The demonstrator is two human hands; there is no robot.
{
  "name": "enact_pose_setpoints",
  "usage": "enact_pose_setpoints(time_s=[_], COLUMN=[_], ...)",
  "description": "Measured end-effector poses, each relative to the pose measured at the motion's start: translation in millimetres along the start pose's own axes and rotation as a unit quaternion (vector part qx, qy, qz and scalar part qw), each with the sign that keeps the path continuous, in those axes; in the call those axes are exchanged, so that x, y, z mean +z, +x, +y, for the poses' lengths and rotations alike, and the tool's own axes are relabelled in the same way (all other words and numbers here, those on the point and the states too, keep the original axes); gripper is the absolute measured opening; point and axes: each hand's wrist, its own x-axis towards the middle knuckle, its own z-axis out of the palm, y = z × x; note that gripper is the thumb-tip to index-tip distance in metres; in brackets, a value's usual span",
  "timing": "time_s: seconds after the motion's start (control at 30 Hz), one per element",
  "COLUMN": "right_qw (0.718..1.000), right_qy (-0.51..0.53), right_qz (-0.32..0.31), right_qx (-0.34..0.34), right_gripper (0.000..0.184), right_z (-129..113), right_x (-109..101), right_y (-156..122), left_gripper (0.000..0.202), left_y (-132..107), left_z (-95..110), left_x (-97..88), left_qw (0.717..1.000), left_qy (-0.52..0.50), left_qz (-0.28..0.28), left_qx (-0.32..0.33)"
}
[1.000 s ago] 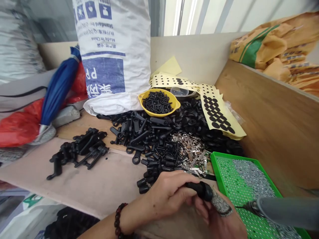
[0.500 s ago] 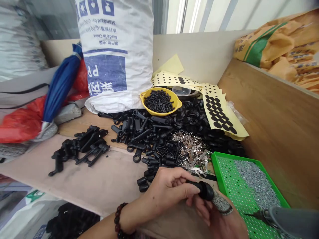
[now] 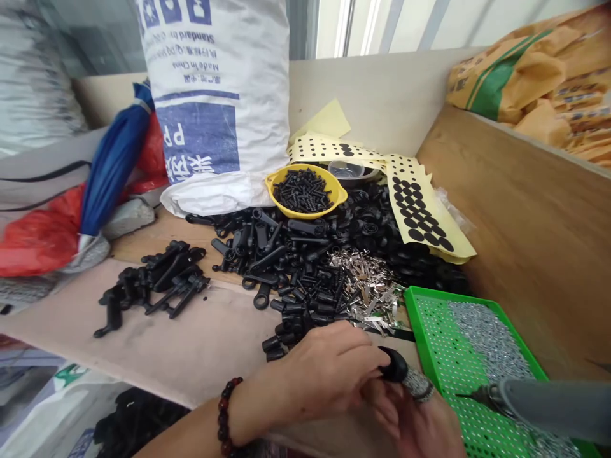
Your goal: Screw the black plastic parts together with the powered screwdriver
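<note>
My left hand (image 3: 329,366), a beaded bracelet at its wrist, bends over the fingers of my right hand (image 3: 420,413) at the near edge of the worktop. Both hands are closed together around a small black plastic part, now mostly hidden by my fingers. A black-tipped, speckled grey finger cover (image 3: 419,385) sits on my right thumb. Just beyond my left hand lie black cylindrical pieces (image 3: 291,324) and a heap of thin metal strips (image 3: 370,286). A grey power screwdriver (image 3: 539,404) points left, to the right of my right hand, held by neither.
A green perforated tray (image 3: 439,356) holds small screws. Behind are loose black arms (image 3: 267,248), a yellow bowl (image 3: 341,197) of black threaded pieces and sticker sheets (image 3: 401,172). Assembled black parts (image 3: 157,277) lie left. A white sack (image 3: 262,95) and wooden side panel (image 3: 515,210) border the worktop.
My left hand has turned over, back upward, its fingers curling down over the black part and covering it. My right hand has shifted slightly left. The view has moved a little.
</note>
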Motion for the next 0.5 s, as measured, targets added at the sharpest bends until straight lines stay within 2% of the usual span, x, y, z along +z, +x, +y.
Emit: enact_pose_setpoints(time_s=[0.1, 0.23, 0.4, 0.5], right_qw=[1.000, 1.000, 0.998, 0.997], right_qy=[0.002, -0.011, -0.032, -0.050], right_qz=[-0.012, -0.018, -0.041, -0.015], right_qx=[0.013, -0.014, -0.042, -0.058], right_gripper=[0.045, 0.045, 0.041, 0.041], right_z=[-8, -12, -5, -5], right_x=[3, 3, -7, -7], right_y=[-1, 0, 5, 6], left_gripper=[0.020, 0.019, 0.026, 0.026], left_y=[0, 3, 2, 0], left_z=[-2, -4, 0, 4], left_x=[3.9, 6.1, 5.0, 6.5], left_qw=[0.999, 0.986, 0.978, 0.964], left_qy=[-0.025, -0.100, -0.136, -0.179], left_qz=[0.040, 0.099, 0.088, 0.080], left_qx=[-0.007, -0.093, -0.134, -0.182])
